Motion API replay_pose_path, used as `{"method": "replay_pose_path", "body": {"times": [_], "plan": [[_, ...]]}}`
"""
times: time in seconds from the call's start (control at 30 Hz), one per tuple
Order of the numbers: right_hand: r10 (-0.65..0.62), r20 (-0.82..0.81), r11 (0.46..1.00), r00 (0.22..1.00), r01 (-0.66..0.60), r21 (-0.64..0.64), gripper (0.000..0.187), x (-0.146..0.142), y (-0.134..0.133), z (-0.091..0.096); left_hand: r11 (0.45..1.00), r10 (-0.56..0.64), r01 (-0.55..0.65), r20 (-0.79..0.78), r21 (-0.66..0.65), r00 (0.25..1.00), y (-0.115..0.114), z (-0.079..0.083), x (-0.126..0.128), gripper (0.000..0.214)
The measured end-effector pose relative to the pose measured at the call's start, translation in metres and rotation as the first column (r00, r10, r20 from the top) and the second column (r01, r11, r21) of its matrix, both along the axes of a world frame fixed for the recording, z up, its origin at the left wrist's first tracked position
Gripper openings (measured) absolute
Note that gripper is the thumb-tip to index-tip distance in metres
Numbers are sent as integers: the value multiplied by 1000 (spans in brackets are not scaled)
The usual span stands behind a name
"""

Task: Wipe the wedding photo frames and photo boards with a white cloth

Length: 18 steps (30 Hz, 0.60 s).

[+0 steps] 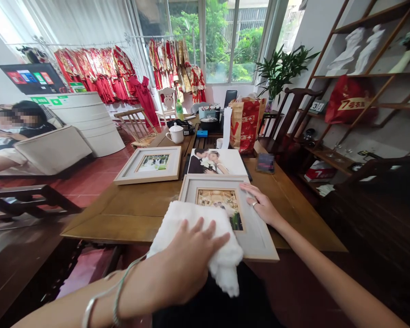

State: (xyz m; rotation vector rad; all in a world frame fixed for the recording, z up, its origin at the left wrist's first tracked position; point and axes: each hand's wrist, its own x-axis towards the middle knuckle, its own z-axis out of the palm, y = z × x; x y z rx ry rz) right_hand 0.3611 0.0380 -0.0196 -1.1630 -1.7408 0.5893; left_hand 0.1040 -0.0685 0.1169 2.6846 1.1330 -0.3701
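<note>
A pale wooden picture frame point(256, 232) with a wedding photo lies at the near edge of the wooden table point(136, 209). My left hand point(187, 259) lies flat, fingers stretched out, on a white fluffy cloth point(191, 218) that covers the frame's left part. My right hand point(261, 205) rests open on the frame's right border, a ring on one finger. A second framed photo point(149, 165) lies further back on the left. Behind the near frame lies an unframed wedding print point(216, 162).
A white lidded mug point(176, 133), a red paper bag point(245, 124), a small card stand point(265, 162) and desk clutter stand at the table's far end. Red garments point(102, 73) hang on a rack. A person sits at the left point(23, 119). Shelving point(358, 91) fills the right wall.
</note>
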Motion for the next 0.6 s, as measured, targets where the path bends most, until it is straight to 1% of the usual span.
{"method": "replay_pose_path", "body": {"times": [0.07, 0.1, 0.17, 0.27, 0.33, 0.4, 0.5, 0.6], "plan": [[0, 1, 1000, 1000, 0, 4, 45, 0, -1, 1, 1000, -8, 8, 14, -22, 1000, -4, 1, -7, 86], [1, 1, 1000, 1000, -1, 5, 46, 0, -1, 1, 1000, -6, 6, 22, -5, 1000, -1, -2, -10, 88], [6, 5, 1000, 1000, -6, 3, 46, 0, -2, 2, 997, 0, -3, 44, 71, 999, 18, -12, -14, 90], [15, 20, 1000, 1000, -15, -14, 46, 0, -2, 2, 983, 10, -28, 101, 183, 995, 58, -30, -17, 90], [16, 25, 1000, 1000, -15, -25, 47, 0, -2, 1, 972, 4, -44, 170, 232, 985, 83, -39, -19, 88], [16, 24, 999, 1000, -15, -32, 48, 0, -1, 0, 955, 10, -82, 243, 285, 970, 103, -45, -20, 84], [19, 21, 999, 1000, -18, -34, 48, 0, -1, -1, 930, 52, -145, 268, 339, 962, 121, -49, -22, 78], [17, 18, 999, 1000, -16, -35, 48, 0, -1, 0, 937, 84, -145, 198, 317, 977, 125, -48, -24, 72]]}}
